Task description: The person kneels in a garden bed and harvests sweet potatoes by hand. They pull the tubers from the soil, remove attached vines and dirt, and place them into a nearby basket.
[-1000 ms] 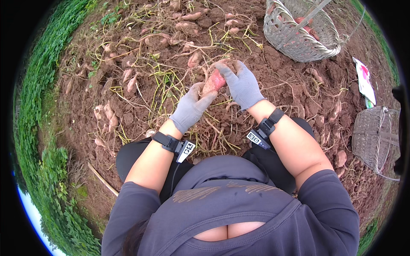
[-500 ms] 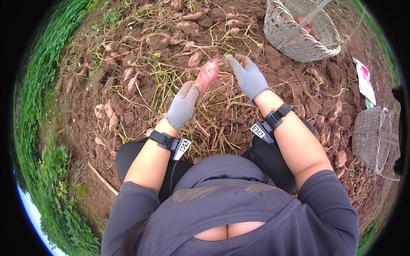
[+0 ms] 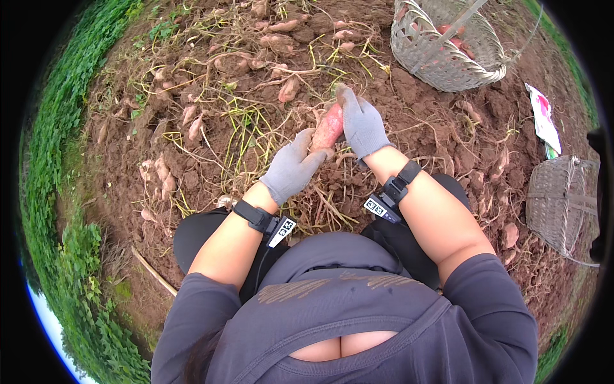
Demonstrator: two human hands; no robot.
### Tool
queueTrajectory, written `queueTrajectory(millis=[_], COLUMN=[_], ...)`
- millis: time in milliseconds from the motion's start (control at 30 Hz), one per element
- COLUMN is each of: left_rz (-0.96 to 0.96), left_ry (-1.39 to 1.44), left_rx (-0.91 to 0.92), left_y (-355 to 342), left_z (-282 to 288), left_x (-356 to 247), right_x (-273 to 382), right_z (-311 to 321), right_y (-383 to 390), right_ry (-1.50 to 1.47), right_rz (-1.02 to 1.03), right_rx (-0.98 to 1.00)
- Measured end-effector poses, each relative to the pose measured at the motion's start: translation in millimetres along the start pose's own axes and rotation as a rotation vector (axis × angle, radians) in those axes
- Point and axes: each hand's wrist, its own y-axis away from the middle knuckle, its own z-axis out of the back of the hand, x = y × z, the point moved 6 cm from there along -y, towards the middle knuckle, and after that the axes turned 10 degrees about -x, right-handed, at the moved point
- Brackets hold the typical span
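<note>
A pinkish-red sweet potato (image 3: 329, 130) is held above the loose soil between my two grey-gloved hands. My left hand (image 3: 295, 165) grips its near lower end, thumb and fingers closed around it. At the far upper end, my right hand (image 3: 362, 121) is closed against the root from the right, its soiled fingertips over the tip. Beneath them lie dry roots and yellow-green vine stems (image 3: 246, 131). Just beyond, another sweet potato (image 3: 289, 89) rests on the dirt.
A woven basket (image 3: 425, 59) with several red sweet potatoes stands at the far right. A second basket (image 3: 555, 203) lies right, below a white-and-red bag (image 3: 543, 121). More sweet potatoes (image 3: 160, 176) are scattered left. A stick (image 3: 153, 271) lies at the lower left; green plants (image 3: 70, 147) line the left edge.
My right hand has come in from beside the sweet potato and closed on its upper end. The left hand has moved slightly right and nearer with the root.
</note>
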Motion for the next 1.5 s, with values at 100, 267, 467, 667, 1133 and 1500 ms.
queueTrajectory(millis=[100, 267, 467, 667, 1133, 1500], left_rz=[-0.060, -0.201, -0.322, -0.245, 0.048, 0.043], left_ry=[-0.077, -0.269, -0.324, -0.221, 0.108, -0.067], left_rx=[-0.082, -0.224, -0.409, -0.381, -0.117, -0.164], left_y=[-3, 0, 7, 9, 10, 7], left_z=[-1, 11, 26, 27, -1, 12], left_x=[-3, -3, -3, 4, 20, 11], right_x=[4, 12, -24, -5, 6, -24], right_z=[12, 20, 0, -9, -3, -27], right_y=[-5, -15, -22, -9, -4, 15], right_ry=[0.174, 0.466, -0.105, -0.618, 0.285, -0.412], right_rz=[-0.052, 0.185, -0.293, -0.331, 0.151, -0.522], right_rx=[0.008, 0.053, 0.064, 0.333, 0.343, 0.340])
